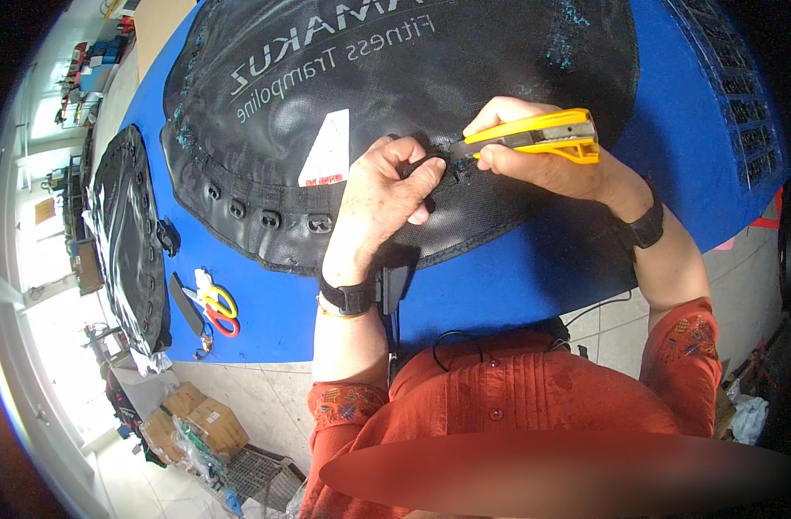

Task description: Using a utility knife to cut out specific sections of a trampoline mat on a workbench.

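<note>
A large black mesh trampoline mat [464,65], printed with pale lettering, lies spread over a blue table. Black V-ring tabs [270,219] line its near hem. My left hand [382,190] is closed on the mat near its hem, with thumb and fingers pinching a dark bit of it. In my right hand [542,169] is a yellow utility knife [534,130], held with its blade pointing left. The blade tip is right beside my left fingertips, at the mat's stitched band; my fingers partly hide the contact. A white paper piece [330,147] lies on the mat left of my hands.
Scissors [220,307] with yellow and red handles and a dark flat blade [186,304] lie on the blue tabletop [265,324] at left. Another black mat [127,233] sits at the left edge. Plastic-covered black pieces [746,112] lie far right. Cardboard boxes [209,424] stand on the floor.
</note>
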The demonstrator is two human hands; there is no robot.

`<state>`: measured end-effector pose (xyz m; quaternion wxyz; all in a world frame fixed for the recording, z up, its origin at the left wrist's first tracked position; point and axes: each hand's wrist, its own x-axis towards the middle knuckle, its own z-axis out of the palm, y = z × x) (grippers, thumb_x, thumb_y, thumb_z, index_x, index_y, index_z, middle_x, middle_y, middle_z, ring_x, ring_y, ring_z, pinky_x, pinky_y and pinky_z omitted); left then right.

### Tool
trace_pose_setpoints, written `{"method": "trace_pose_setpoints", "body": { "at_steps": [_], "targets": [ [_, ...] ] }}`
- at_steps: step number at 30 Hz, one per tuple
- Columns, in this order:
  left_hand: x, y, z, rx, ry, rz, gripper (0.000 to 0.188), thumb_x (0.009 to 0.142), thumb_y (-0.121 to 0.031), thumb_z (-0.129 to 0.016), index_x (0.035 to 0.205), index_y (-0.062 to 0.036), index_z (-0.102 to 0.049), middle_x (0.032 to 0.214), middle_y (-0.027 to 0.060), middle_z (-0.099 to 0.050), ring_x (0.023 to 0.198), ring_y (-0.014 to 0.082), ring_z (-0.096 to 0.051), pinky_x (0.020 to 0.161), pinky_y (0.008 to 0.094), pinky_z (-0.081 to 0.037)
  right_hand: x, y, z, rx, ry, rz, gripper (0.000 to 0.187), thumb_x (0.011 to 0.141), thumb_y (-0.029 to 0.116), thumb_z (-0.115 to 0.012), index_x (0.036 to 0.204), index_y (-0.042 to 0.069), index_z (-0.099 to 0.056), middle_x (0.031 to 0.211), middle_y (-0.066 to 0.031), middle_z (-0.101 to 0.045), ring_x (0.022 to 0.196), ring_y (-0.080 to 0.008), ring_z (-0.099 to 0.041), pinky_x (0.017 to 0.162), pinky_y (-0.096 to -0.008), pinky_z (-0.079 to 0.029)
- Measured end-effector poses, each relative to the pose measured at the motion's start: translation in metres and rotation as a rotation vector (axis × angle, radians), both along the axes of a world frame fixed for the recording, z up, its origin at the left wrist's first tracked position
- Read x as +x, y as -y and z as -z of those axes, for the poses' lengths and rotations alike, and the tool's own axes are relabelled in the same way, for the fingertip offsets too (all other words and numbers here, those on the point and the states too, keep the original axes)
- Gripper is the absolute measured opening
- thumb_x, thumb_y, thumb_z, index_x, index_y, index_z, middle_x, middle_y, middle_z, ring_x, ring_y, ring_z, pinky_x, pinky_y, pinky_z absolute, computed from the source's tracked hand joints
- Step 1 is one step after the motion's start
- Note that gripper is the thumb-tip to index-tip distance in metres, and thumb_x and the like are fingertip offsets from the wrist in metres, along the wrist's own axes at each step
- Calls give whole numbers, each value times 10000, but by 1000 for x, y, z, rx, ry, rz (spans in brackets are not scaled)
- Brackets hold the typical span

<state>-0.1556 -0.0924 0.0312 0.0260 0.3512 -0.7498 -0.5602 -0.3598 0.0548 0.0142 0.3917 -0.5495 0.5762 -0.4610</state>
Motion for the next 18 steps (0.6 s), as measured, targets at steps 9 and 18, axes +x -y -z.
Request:
{"method": "trace_pose_setpoints", "body": {
  "at_steps": [9, 18],
  "targets": [
    [-1, 3, -2, 47, 15, -3, 220, 974, -138, -694, 791, -55, -603, 610, 17, -625, 490, 73, -580, 481, 246, -456, 5, 0, -3, -15, -6, 35, 239, 981, 211, -653, 1152, 44, -649, 963, -25, -683, 885, -86, -647, 809, -266, -524],
    [-4, 3, -8, 121, 24, -18, 252, 940, -65, -686, 734, 3, -557, 884, 69, -554, 540, 102, -626, 492, 253, -493, 8, 0, 0, 4, 34, 70, 243, 981, 218, -654, 1149, 42, -641, 971, -24, -689, 900, -85, -650, 819, -264, -523]
  ]
}}
